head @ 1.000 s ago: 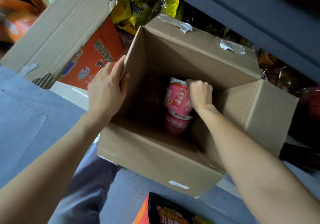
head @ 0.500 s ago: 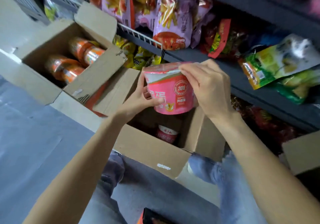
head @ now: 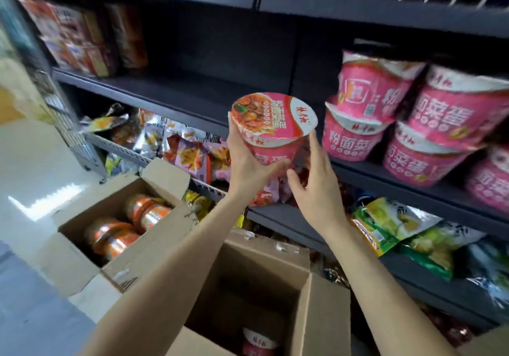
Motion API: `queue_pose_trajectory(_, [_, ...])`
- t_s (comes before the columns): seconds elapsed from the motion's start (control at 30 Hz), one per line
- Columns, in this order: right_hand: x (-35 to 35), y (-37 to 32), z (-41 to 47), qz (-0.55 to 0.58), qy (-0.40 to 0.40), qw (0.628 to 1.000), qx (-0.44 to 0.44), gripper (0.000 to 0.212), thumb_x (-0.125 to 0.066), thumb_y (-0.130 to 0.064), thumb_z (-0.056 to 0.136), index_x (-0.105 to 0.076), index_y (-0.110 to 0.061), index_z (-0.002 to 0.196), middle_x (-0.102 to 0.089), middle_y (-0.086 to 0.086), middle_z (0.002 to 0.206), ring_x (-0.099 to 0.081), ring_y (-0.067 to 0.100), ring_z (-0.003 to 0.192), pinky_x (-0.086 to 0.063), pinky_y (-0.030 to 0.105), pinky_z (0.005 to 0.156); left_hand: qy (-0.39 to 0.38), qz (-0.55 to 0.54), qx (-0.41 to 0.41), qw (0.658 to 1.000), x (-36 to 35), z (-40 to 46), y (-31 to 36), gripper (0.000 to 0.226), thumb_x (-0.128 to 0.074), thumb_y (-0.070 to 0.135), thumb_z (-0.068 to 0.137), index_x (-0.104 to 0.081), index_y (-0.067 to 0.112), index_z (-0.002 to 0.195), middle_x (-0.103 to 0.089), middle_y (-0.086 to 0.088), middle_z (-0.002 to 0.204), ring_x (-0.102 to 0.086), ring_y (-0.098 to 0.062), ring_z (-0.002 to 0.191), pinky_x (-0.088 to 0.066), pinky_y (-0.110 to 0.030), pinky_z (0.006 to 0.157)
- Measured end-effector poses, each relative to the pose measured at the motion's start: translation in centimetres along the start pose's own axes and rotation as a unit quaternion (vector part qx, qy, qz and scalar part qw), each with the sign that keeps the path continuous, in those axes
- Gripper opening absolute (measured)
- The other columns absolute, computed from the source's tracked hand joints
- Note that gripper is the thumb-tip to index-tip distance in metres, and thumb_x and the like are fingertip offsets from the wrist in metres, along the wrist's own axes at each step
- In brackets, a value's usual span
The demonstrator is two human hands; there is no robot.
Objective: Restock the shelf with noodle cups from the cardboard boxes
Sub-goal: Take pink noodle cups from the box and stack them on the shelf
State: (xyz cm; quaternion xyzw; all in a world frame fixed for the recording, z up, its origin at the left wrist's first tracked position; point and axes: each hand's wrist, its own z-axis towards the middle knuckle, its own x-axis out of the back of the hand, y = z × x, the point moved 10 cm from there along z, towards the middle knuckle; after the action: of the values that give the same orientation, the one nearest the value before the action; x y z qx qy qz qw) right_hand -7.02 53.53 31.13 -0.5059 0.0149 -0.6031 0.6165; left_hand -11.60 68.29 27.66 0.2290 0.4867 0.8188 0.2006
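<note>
You are holding a pink noodle cup (head: 274,129) in front of the dark shelf (head: 176,91), left of the stacked cups (head: 407,116). Your left hand (head: 249,163) is grasping its side; your right hand (head: 316,182) is touching it with relaxed fingers. Below, an open cardboard box (head: 275,281) is holding another cup (head: 259,340).

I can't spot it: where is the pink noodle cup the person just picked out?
In the head view, the pink round noodle cup is mid-frame, held up between both hands, left of the stacked pink cups on the dark shelf.
</note>
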Motion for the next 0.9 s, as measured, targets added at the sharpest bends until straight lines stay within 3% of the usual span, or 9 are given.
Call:
queue_pose_trajectory(0.07, [-0.3,1.7,2.8,-0.013,-0.01,1.0,0.001,0.076,-0.054,-0.013,0.095,-0.004,-0.016,0.152,-0.019,0.002,0.156,-0.016,-0.02,0.123,-0.013,-0.012,0.088,-0.033,0.004,0.01,0.999,-2.4,3.3,-1.0,0.133,-0.081,0.057,0.056,0.01,0.029,0.148,-0.021,-0.004,0.149,-0.023,-0.021,0.141,-0.026,-0.047,0.115])
queue_pose_trajectory(0.17, [-1.2,5.2,6.2,-0.052,-0.04,0.998,-0.016,0.079,-0.053,-0.015,0.095,0.002,-0.015,0.152,-0.006,0.002,0.16,-0.017,0.011,0.143,-0.016,0.01,0.103,-0.124,-0.025,0.021,0.992,-6.1,7.1,-3.6,0.124,-0.079,0.055,0.063,0.007,0.033,0.149,-0.028,-0.004,0.149,-0.027,-0.024,0.14,-0.029,-0.054,0.112])
queue_pose_trajectory(0.27, [-2.7,7.0,7.8,-0.124,-0.06,0.99,0.018,0.074,-0.051,-0.016,0.095,-0.003,-0.017,0.152,-0.003,0.005,0.159,-0.018,0.02,0.144,-0.023,0.023,0.11,-0.09,0.03,0.035,0.995,-6.6,9.0,-4.9,0.098,-0.066,0.039,0.079,-0.001,0.03,0.152,-0.025,-0.006,0.144,-0.024,-0.027,0.138,-0.027,-0.051,0.113])
queue_pose_trajectory(0.37, [-4.1,8.0,9.4,-0.214,-0.057,0.973,0.057,0.071,-0.052,-0.022,0.096,-0.009,-0.02,0.152,-0.001,0.015,0.158,-0.03,0.031,0.138,-0.034,0.039,0.11,-0.049,0.075,0.012,0.996,-6.6,10.9,-5.3,0.084,-0.066,0.028,0.088,-0.011,0.032,0.151,-0.033,-0.002,0.128,-0.051,-0.02,0.114,-0.045,-0.037,0.099])
queue_pose_trajectory(0.43, [-4.9,9.5,11.1,-0.262,-0.065,0.962,0.036,0.07,-0.049,-0.028,0.097,-0.007,-0.018,0.152,0.004,0.018,0.158,-0.025,0.035,0.14,-0.029,0.044,0.113,-0.044,0.081,0.019,0.996,-7.1,12.4,-5.3,0.068,-0.061,0.025,0.092,-0.025,0.03,0.149,-0.044,-0.002,0.129,-0.058,-0.009,0.099,-0.051,-0.028,0.088])
queue_pose_trajectory(0.6, [-6.3,10.9,12.9,-0.27,-0.056,0.961,0.014,0.063,-0.049,-0.024,0.097,-0.018,-0.009,0.15,-0.01,0.02,0.156,-0.018,0.036,0.143,-0.023,0.042,0.116,-0.082,0.072,0.014,0.994,-8.5,13.1,-4.8,0.038,-0.048,0.014,0.096,-0.054,0.017,0.133,-0.061,0.004,0.127,-0.054,-0.005,0.115,-0.037,-0.002,0.082])
queue_pose_trajectory(0.7, [-5.8,9.3,9.9,-0.232,-0.001,0.97,0.076,0.049,-0.055,-0.016,0.092,-0.043,-0.006,0.139,-0.039,0.018,0.145,-0.036,0.034,0.134,-0.034,0.042,0.109,-0.054,0.065,-0.063,0.994,-6.6,9.7,-3.0,0.033,-0.047,0.01,0.096,-0.058,0.018,0.126,-0.063,0.012,0.113,-0.056,0.009,0.099,-0.04,-0.002,0.082])
queue_pose_trajectory(0.8, [-4.6,7.6,4.2,-0.169,0.092,0.972,0.138,0.03,-0.051,-0.016,0.091,-0.062,-0.008,0.117,-0.066,0.007,0.113,-0.059,0.023,0.105,-0.048,0.035,0.089,-0.013,0.083,-0.156,0.984,-3.1,3.9,-2.6,0.026,-0.046,0.02,0.097,-0.059,0.023,0.119,-0.067,0.011,0.098,-0.063,-0.003,0.087,-0.049,-0.021,0.074])
queue_pose_trajectory(0.9, [-6.7,8.1,-2.2,-0.135,0.06,0.979,0.142,0.023,-0.05,-0.019,0.091,-0.068,-0.012,0.103,-0.072,-0.002,0.086,-0.066,0.015,0.077,-0.052,0.03,0.063,-0.023,0.143,-0.172,0.974,0.2,-2.6,-6.3,0.026,-0.044,0.024,0.097,-0.064,0.014,0.111,-0.067,0.004,0.088,-0.063,-0.013,0.079,-0.05,-0.032,0.067])
